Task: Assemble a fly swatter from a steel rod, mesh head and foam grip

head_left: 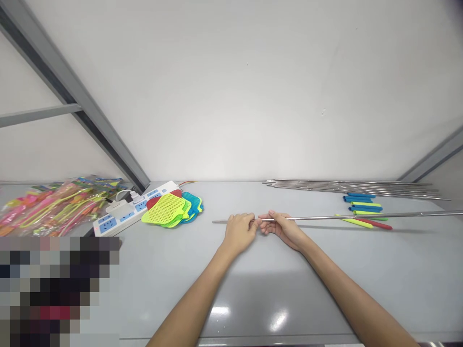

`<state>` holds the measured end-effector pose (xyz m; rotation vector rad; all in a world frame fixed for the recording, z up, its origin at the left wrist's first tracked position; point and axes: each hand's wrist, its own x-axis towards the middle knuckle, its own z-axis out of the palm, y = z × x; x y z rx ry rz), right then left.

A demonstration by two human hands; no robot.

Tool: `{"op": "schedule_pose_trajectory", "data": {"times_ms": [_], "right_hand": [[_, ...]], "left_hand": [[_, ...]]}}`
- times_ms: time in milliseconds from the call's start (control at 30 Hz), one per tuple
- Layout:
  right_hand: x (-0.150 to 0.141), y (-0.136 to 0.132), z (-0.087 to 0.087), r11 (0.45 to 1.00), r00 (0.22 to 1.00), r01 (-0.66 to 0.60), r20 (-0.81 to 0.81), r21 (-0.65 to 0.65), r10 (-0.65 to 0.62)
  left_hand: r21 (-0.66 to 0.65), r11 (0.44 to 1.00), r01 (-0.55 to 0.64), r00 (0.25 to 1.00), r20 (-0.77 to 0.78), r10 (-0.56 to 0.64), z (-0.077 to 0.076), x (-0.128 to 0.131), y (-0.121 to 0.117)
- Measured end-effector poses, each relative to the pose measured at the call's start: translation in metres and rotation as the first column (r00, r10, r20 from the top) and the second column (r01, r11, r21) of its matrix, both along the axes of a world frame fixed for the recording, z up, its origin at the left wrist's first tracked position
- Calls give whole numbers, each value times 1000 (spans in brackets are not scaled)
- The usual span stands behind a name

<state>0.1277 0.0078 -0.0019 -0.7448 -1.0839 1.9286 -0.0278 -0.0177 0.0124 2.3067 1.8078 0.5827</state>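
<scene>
A long thin metal rod (pixel 318 218) with joints like a telescopic pole's runs level above the grey table, past the right edge of the view. My left hand (pixel 240 232) is closed around its thin part near the left tip. Close beside it, my right hand (pixel 284 230) grips the rod between thumb and fingers, palm partly turned up. Perforated fly swatter heads (pixel 164 209) in yellow-green, red and blue lie in a stack to the left of my hands. Behind and below the rod at right are several coloured tubes (pixel 365 206) in blue, yellow-green and red.
A bundle of similar metal rods (pixel 347 187) lies along the wall at the back right. On the left, a white power strip (pixel 125 214) with plugs sits by packaged colourful items (pixel 58 202) in clear plastic. Grey frame posts (pixel 72 91) rise at both sides.
</scene>
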Motion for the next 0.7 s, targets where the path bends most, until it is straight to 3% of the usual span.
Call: {"op": "schedule_pose_trajectory", "data": {"times_ms": [333,700], "right_hand": [[-2,-1,1,999,1000,0,13,45,-1],[-2,-1,4,999,1000,-10,-2,42,10]], "left_hand": [[-20,999,-25,998,56,26,0,-4,5],[24,998,-59,998,-6,60,8,-2,4]]}}
